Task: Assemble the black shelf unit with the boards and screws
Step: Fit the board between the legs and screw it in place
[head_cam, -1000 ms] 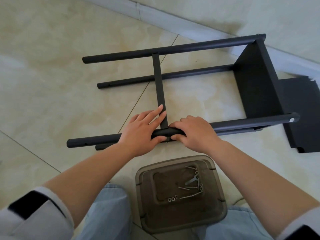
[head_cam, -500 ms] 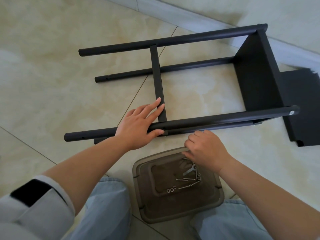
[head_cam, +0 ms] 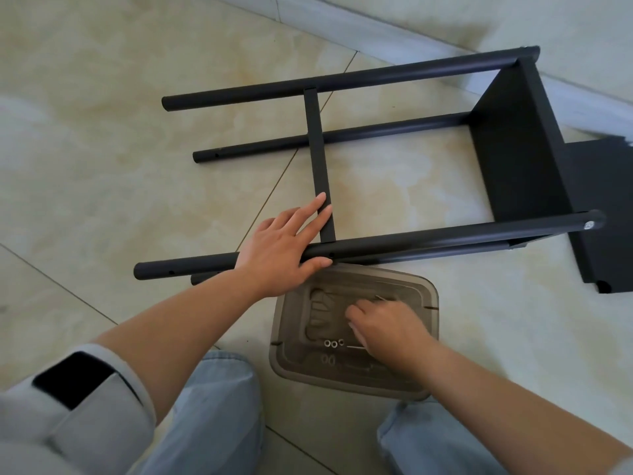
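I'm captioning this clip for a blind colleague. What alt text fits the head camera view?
A person's left hand rests on the near tube of a black shelf frame lying on a tiled floor, while the right hand reaches among screws and washers in a brown plastic tray. A loose black board lies at right.

Logged my left hand (head_cam: 281,250) palm down, fingers straight and spread, thumb tucked under, forearm reaching forward from a pushed-up grey sleeve. My right hand (head_cam: 387,325) was lower and nearer, knuckles up, fingers curled downward; I could not tell whether they pinched anything. Both forearms were bare.
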